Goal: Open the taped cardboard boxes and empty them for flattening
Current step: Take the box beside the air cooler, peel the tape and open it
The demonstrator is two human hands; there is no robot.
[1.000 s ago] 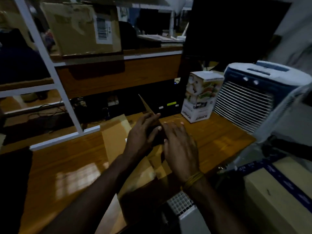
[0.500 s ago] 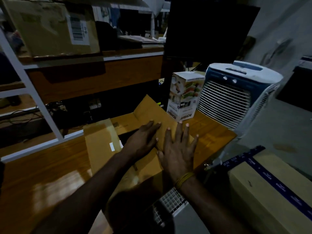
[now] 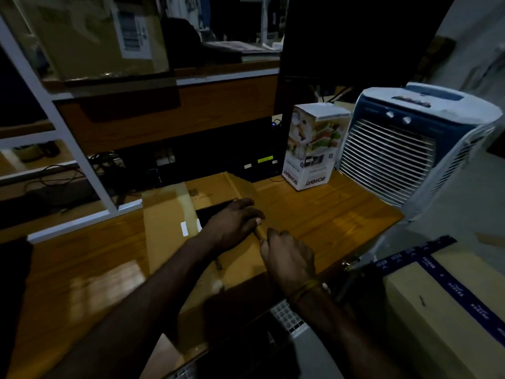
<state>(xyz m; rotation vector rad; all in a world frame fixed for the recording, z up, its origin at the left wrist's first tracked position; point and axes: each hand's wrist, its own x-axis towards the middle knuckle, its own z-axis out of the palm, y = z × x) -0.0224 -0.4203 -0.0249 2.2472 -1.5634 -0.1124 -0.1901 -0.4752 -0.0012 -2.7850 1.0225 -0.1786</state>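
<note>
Flap edge (image 3: 258,233) seemingly pinched between both hands (image 3: 235,222).

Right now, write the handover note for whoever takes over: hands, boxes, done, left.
Left hand: resting on the open box on the table, fingers curled at the edge of its right flap.
Right hand: gripping that same flap edge.
Box: lies in front of you, top flaps spread, dark opening showing; contents cannot be seen.
Taped box: low to the right, off the table, blue tape unbroken.
Done: first box's top is open.
Left: empty and flatten it, then open the taped box. The printed carton by the cooler stands closed.
</note>
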